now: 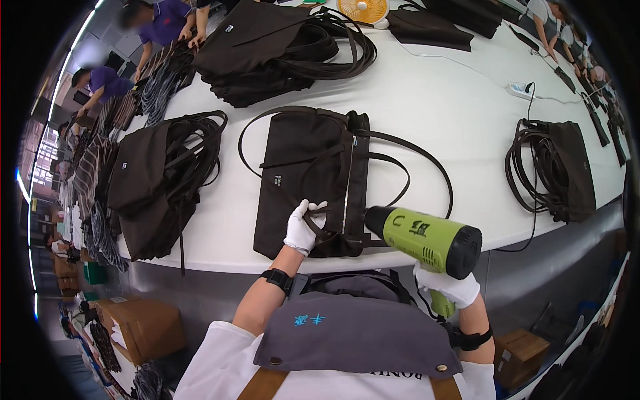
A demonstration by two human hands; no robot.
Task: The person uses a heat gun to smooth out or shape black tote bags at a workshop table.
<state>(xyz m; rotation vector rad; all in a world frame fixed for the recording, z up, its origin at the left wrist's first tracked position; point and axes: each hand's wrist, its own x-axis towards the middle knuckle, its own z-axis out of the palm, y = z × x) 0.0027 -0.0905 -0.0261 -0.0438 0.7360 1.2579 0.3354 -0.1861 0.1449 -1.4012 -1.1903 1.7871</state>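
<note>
A dark brown tote bag (280, 220) lies on the white table, with long straps looped across and beyond it and a light zip down its right part. My left hand (303, 230), in a white glove, has its fingers closed on a strap (315, 217) over the bag's lower part. My right hand (450, 287), also gloved, grips a green heat gun (420, 237) by its handle. Its black nozzle points left at the bag's lower right edge; whether it touches cannot be told.
Piles of brown bags lie left (140, 180), behind (253, 53) and right (567, 173) on the white table (460, 147). A power strip (520, 89) with cables and an orange fan (360, 10) stand farther back. Co-workers (160, 27) work around the table. Cardboard boxes (147, 327) stand below.
</note>
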